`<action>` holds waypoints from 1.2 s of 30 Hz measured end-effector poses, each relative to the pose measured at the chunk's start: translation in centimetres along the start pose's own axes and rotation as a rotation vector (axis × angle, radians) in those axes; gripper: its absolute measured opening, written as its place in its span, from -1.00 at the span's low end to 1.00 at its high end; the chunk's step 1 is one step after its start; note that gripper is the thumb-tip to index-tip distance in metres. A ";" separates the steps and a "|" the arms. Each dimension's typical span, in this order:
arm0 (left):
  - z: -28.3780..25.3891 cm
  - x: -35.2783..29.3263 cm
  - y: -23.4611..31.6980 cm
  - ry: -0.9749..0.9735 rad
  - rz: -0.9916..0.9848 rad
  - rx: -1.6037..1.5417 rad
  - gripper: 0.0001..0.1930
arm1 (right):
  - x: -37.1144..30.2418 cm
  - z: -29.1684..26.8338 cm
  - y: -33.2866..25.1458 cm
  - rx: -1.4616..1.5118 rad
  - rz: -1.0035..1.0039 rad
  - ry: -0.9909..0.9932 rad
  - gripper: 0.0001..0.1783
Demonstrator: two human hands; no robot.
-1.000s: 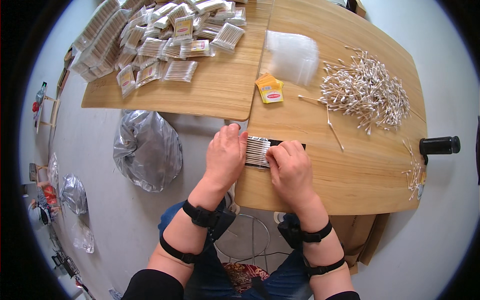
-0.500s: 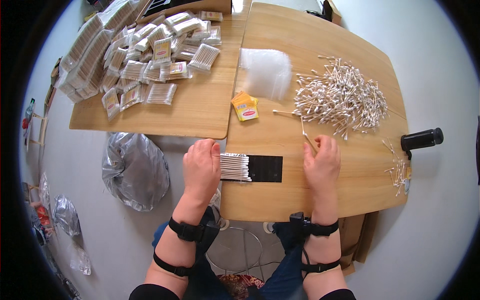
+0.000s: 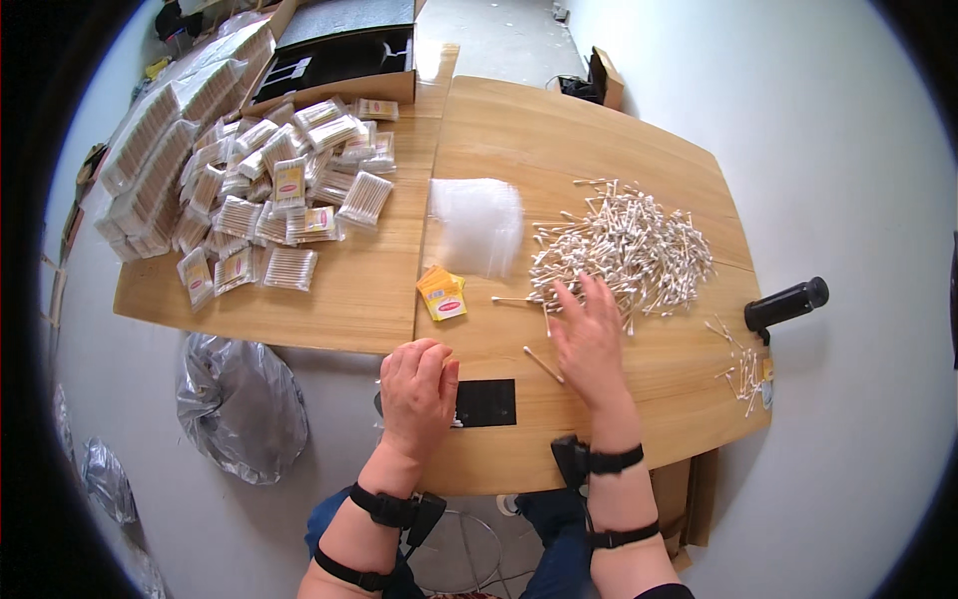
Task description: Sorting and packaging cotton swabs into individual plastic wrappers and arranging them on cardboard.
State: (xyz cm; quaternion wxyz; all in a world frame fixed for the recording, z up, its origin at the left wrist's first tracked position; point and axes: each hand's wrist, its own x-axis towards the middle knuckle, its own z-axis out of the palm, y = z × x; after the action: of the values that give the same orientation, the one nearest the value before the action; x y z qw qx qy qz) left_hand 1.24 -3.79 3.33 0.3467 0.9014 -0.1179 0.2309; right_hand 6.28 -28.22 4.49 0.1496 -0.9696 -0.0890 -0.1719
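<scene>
My left hand [image 3: 417, 394] is closed, with curled fingers, over the left part of a flat black pad [image 3: 489, 402] at the table's near edge. A few white swab tips peek out beneath that hand; what its fingers hold is hidden. My right hand [image 3: 591, 344] is open, fingers spread over the near edge of a large heap of cotton swabs [image 3: 639, 250]. No swab shows in its grasp. One loose cotton swab [image 3: 544, 365] lies on the wood between my hands. Yellow-orange cards [image 3: 442, 294] lie beyond my left hand, with a stack of clear plastic bags [image 3: 479, 228] behind them.
Filled swab packets [image 3: 289, 270] are piled on the left table, beside stacked bundles [image 3: 150, 170] and an open cardboard box [image 3: 334, 90]. A black cylinder [image 3: 788, 303] and scattered swabs [image 3: 743, 374] lie at the right edge. A grey plastic bag [image 3: 242, 409] stands on the floor.
My right hand has opened and reached forward to the heap, leaving a swab on the table. My left hand has shifted right, covering the row of swabs on the pad. The view has tilted up.
</scene>
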 end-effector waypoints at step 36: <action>6.0 -0.5 4.9 -0.332 0.216 0.192 -0.53 | -8.0 -2.9 -0.3 0.300 0.121 -0.017 -0.83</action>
State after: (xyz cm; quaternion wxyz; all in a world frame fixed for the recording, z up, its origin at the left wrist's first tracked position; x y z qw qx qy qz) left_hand 0.96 -11.45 1.93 0.2083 0.9381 -0.2467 0.1252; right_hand -2.12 -29.81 4.28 0.3019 -0.9415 -0.0563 -0.1390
